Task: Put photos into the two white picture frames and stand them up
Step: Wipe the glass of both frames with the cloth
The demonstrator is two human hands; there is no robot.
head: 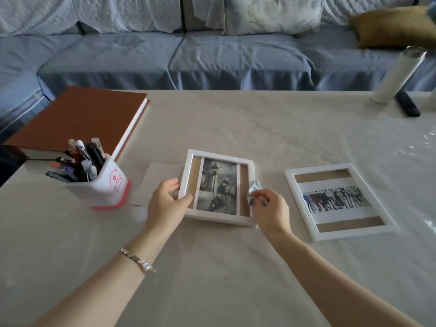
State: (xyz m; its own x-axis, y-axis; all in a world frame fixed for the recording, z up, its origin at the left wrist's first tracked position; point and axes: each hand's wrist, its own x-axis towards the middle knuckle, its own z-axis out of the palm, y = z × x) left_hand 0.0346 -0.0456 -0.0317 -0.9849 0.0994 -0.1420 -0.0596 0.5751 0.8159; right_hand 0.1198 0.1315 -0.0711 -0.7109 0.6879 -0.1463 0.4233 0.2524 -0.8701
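Both hands on white frame (218,187)

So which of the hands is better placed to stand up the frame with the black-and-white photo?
Probably the left hand: it already grips the left edge of the frame, thumb on its front. The right hand is pinching a crumpled film at the right edge, so it is occupied.

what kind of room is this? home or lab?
Most likely a home living room: a blue covered sofa with cushions sits right behind a low table, which holds a pen pot and a book.
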